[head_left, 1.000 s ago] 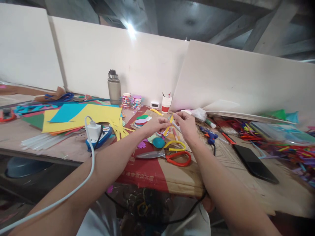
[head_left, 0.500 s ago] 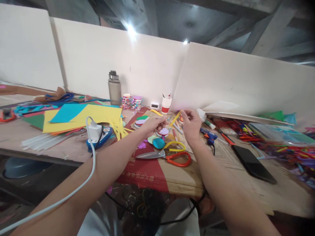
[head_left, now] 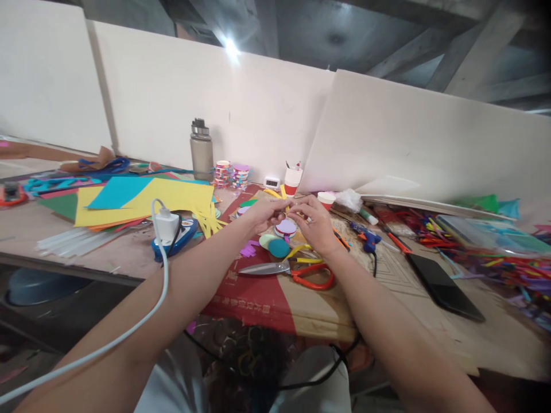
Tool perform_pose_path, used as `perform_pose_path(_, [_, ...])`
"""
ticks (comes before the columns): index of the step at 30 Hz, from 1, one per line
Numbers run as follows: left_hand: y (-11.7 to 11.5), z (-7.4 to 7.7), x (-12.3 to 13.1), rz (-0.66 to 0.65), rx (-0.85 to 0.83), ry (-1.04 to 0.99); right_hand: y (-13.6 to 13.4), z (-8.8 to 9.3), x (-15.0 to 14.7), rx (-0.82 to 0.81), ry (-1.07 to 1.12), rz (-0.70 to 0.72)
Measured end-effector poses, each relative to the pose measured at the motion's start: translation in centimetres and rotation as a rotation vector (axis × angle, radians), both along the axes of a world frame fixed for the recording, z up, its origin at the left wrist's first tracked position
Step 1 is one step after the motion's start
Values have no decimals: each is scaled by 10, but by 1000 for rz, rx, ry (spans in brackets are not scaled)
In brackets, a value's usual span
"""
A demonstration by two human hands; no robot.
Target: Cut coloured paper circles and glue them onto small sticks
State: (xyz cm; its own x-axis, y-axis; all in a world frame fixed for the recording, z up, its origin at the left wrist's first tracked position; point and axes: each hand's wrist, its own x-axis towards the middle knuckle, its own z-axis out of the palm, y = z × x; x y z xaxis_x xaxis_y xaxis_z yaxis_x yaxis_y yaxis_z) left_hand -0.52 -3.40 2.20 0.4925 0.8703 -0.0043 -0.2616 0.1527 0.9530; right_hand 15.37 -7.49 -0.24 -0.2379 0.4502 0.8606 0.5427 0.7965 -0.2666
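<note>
My left hand (head_left: pixel 267 214) and my right hand (head_left: pixel 316 225) meet over the middle of the table, their fingertips pinched close together. Between them they hold a yellow paper strip (head_left: pixel 283 191), one end of which sticks up above the fingers; the rest is mostly hidden. Just below the fingers lies a drum-like round piece with a lilac top (head_left: pixel 284 228). Teal and pale green paper discs (head_left: pixel 279 248) rest nearer to me. Large scissors (head_left: pixel 275 268) with a yellow and a red handle lie below my right wrist.
Yellow and blue paper sheets (head_left: pixel 142 201), a blue power strip (head_left: pixel 183 235) and a bottle (head_left: pixel 201 152) stand to the left. A white cable crosses my left forearm. On the right are a blue glue gun (head_left: pixel 368 238), a black phone (head_left: pixel 445 287) and a pile of coloured strips.
My right hand has moved left to meet my left hand. The yellow strip, earlier stretched out between them, now shows only as an upright end above the fingers.
</note>
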Motion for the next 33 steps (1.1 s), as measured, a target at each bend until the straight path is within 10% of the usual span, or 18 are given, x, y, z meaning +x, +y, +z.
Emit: perform_pose_path(33, [3,-15,2,6,722,496,-9,10,-13,-435,618,-63])
